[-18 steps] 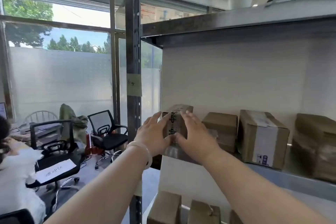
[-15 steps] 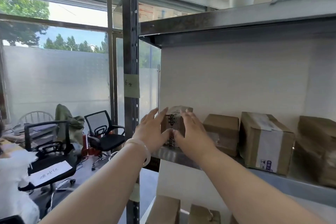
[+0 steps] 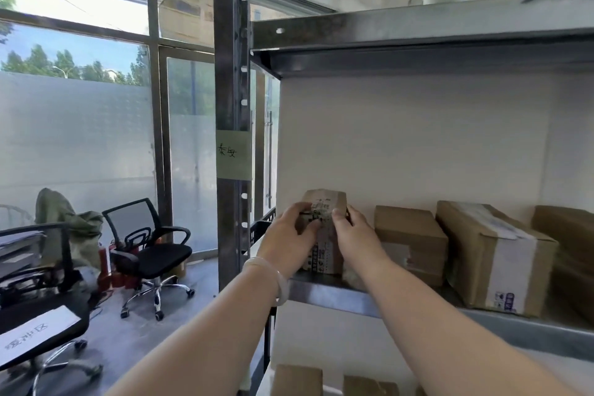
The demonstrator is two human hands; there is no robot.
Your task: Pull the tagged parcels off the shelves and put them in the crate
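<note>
A: Head cam, counts?
B: I read four cartons on the middle shelf (image 3: 334, 294). The labelled parcel (image 3: 324, 254) stands upright at the left end, a plain box (image 3: 409, 241) just beside it. Then there's a white-taped box (image 3: 488, 254) and a far-right box (image 3: 565, 235). Shelf below shows a lower left box (image 3: 297, 379) and a lower right box (image 3: 369, 384).
A: Hands?
B: Left hand (image 3: 286, 238) and right hand (image 3: 353, 235) both grip the labelled parcel, fingers curled round its sides. I can't tell if it's lifted.
</note>
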